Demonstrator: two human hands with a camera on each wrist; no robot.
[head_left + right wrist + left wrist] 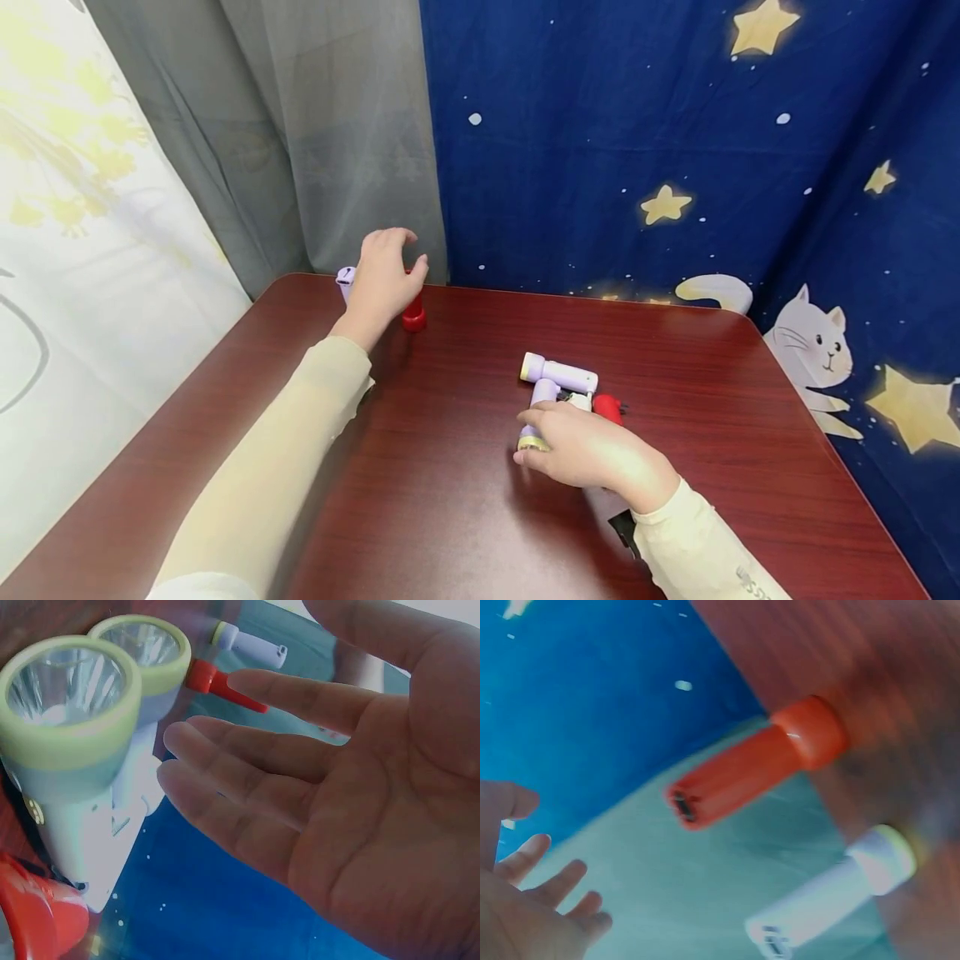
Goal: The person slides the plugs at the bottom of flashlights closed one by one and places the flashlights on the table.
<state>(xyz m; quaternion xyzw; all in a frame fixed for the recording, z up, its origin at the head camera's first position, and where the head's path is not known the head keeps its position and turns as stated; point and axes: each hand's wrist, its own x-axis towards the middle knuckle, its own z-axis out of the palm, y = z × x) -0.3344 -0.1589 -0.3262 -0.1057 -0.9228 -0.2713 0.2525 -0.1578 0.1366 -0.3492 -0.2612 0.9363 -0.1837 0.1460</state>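
Observation:
My left hand is at the far left of the table, fingers loosely bent and holding nothing. Beside it a red flashlight stands upright on its head, partly covered by the hand in the head view. A lavender flashlight stands close by, also head down. My right hand hovers over a group of lying flashlights, its fingers extended in the right wrist view. Below it are two lavender flashlights, one lying crosswise and one nearer, both with yellow-green rims. A red flashlight lies right of them.
A small white item, its kind unclear, sits among the lying flashlights. The dark red wooden table ends at a blue star-patterned curtain and a grey curtain behind, with a white curtain on the left.

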